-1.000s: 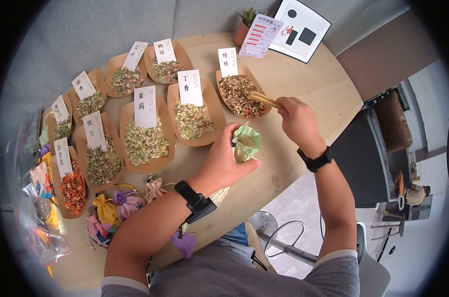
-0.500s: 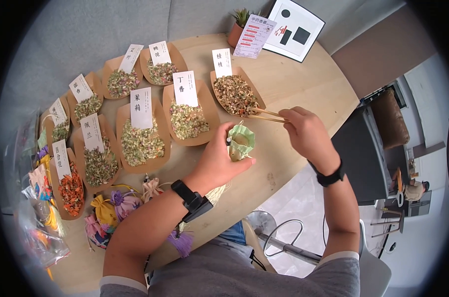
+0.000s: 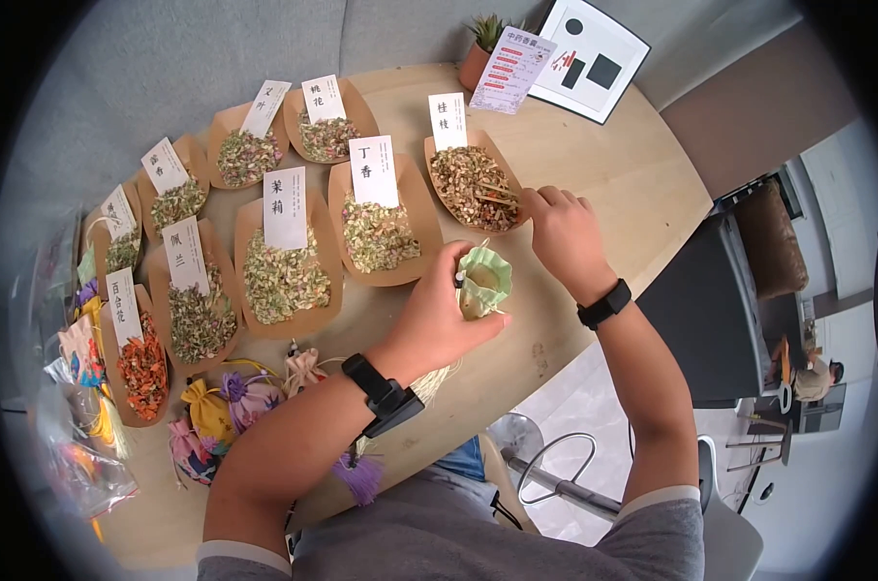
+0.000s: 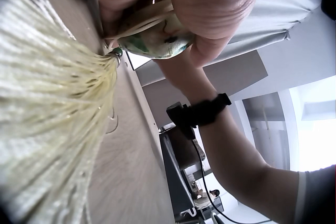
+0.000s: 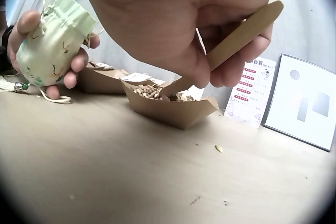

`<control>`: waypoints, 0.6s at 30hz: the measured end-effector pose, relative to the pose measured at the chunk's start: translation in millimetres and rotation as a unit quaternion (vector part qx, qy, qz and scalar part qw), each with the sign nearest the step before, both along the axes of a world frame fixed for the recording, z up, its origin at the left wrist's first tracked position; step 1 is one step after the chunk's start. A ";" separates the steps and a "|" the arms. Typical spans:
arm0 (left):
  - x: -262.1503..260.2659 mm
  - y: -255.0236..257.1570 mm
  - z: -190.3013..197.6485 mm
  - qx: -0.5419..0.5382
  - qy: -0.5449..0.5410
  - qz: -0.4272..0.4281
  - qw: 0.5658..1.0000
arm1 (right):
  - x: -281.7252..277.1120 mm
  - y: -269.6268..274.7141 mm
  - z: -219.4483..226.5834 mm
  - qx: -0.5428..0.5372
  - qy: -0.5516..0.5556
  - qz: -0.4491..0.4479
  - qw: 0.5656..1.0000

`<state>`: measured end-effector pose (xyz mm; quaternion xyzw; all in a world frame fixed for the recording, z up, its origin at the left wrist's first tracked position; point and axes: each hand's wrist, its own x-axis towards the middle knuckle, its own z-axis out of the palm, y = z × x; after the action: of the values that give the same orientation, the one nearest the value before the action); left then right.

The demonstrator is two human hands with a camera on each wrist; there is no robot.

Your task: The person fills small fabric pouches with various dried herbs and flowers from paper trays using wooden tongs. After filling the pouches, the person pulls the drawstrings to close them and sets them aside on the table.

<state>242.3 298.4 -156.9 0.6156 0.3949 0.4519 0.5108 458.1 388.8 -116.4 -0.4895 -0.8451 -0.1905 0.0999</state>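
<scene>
My left hand point(image 3: 429, 324) grips a light green drawstring pouch point(image 3: 485, 283) upright, its gathered mouth wide and facing up. The pouch point(image 5: 55, 48) has a small printed pattern and a cord; a pale yellow tassel point(image 4: 52, 108) hangs from it in the left wrist view. Between the thumb and fingers of my right hand point(image 3: 571, 242) are bamboo tongs point(image 5: 247, 29). Their tips point(image 3: 497, 197) are in the brown chopped herbs point(image 3: 463, 179) of the rightmost paper tray point(image 5: 173, 112). This tray stands just beyond the pouch and carries a white label point(image 3: 446, 121).
More labelled paper trays of dried herbs and petals spread leftward, including an orange-filled one point(image 3: 140, 373). Colourful pouches point(image 3: 209, 412) lie at the near left beside a plastic bag point(image 3: 95, 484). At the back are a potted plant point(image 3: 477, 58), a printed card point(image 3: 512, 70) and a framed picture point(image 3: 594, 58).
The tongs first moved to the tray's near edge as my right hand drew back. Now that hand is forward again, with the tips deeper among the herbs. My left hand stays with the pouch.
</scene>
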 end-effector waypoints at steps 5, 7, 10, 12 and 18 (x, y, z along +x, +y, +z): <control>0.0 0.5 -1.9 0.008 0.000 0.000 1.000 | -2.6 4.6 -1.8 -0.028 0.002 -0.012 1.000; -0.5 0.6 -1.1 -0.001 0.001 -0.003 1.000 | -2.3 6.7 -4.6 -0.036 0.005 -0.015 0.999; -0.3 0.7 -2.0 0.001 -0.002 -0.005 1.000 | 0.9 8.4 -7.6 -0.028 0.030 -0.006 0.999; -0.5 0.9 -2.0 0.002 -0.001 -0.003 1.000 | 3.4 9.2 -6.8 -0.046 0.068 0.001 0.997; -0.3 0.7 -1.5 0.009 0.009 0.003 1.000 | 5.3 4.3 9.6 -0.098 0.146 -0.041 0.984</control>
<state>242.1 299.2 -158.4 0.6230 0.3970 0.4517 0.5003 463.4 393.2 -106.8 -0.5534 -0.8154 -0.0370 0.1657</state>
